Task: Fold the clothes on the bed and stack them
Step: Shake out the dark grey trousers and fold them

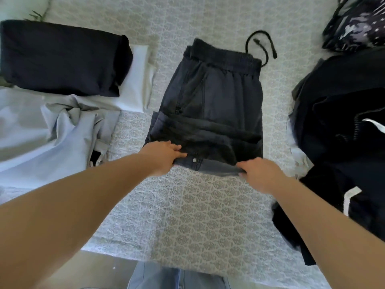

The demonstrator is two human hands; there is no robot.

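Dark grey trousers point(214, 101) lie partly folded in the middle of the bed, elastic waistband and black drawstring point(262, 46) at the far end. My left hand point(164, 157) grips their near left edge beside a metal snap button. My right hand point(258, 172) pinches the near right edge, lifting the hem slightly. A folded black garment point(62, 57) rests on a folded white one point(135, 80) at the far left.
Rumpled pale grey-blue clothing point(52, 134) lies at the left. A heap of dark unfolded clothes point(343, 126) with white trim fills the right side, a dark patterned piece point(358, 24) behind it. The patterned bedspread point(200, 215) reaches the near bed edge.
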